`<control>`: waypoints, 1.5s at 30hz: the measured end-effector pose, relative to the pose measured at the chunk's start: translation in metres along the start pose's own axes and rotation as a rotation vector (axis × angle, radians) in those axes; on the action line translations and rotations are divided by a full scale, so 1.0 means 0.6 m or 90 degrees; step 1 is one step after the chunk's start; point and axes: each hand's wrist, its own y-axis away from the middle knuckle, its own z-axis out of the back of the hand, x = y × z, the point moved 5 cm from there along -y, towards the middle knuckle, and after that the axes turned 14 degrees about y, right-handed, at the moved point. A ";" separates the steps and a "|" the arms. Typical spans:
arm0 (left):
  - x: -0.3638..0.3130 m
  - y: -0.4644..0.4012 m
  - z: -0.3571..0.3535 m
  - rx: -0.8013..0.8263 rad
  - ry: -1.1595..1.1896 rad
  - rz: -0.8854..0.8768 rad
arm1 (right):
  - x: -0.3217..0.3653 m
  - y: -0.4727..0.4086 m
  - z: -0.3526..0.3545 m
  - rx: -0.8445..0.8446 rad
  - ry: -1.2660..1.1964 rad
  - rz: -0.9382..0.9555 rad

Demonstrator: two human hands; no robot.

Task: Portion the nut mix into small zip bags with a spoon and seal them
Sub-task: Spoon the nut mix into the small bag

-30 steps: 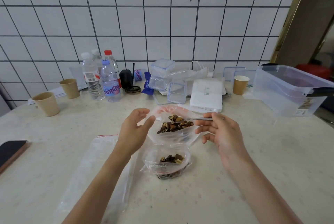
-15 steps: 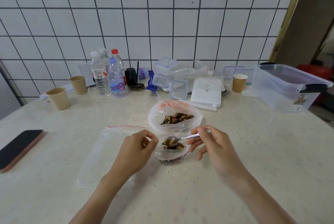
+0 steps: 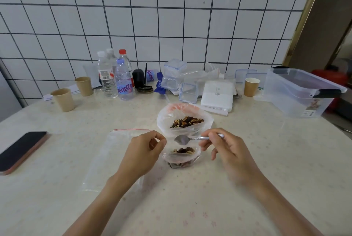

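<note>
My right hand [image 3: 231, 152] pinches the handle of a metal spoon [image 3: 192, 138], whose bowl is empty and hangs just above the small zip bag [image 3: 182, 157]. That small bag stands open on the counter [image 3: 266, 159] between my two hands and holds a low heap of dark and pale nut mix [image 3: 183, 150]. My left hand [image 3: 142, 155] has its fingers curled at the left edge of the bag's mouth, pinching the plastic there as far as I can tell.

Just behind the spoon sits the larger supply bag [image 3: 183, 121], clear plastic with a pinkish strip at its far rim, gaping open with a mound of the mixed nuts inside. To the left of my left hand a flat, unfilled zip bag [image 3: 114, 152] with a red seal line lies on the counter, partly under my wrist.

Farther back, near the tiled wall, stand several water bottles [image 3: 116, 77], mostly clear, and three brown paper cups: two on the left [image 3: 63, 99] and one on the right [image 3: 251, 87]; I cannot see into them. Clear lidded food boxes [image 3: 174, 76] are stacked beside crumpled plastic, and a big clear storage tub [image 3: 297, 91] with a black latch stands at the far right. A dark phone [image 3: 21, 150] lies face up at the left edge.
</note>
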 end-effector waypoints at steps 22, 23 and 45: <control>0.043 -0.183 -0.044 0.000 0.046 0.242 | -0.087 -0.158 -0.058 -0.131 0.071 -0.171; 0.048 -0.182 -0.048 -0.002 0.061 0.238 | -0.092 -0.161 -0.061 -0.126 0.066 -0.172; 0.053 -0.163 -0.077 0.024 0.370 0.164 | -0.133 -0.157 -0.090 -0.139 -0.064 -0.257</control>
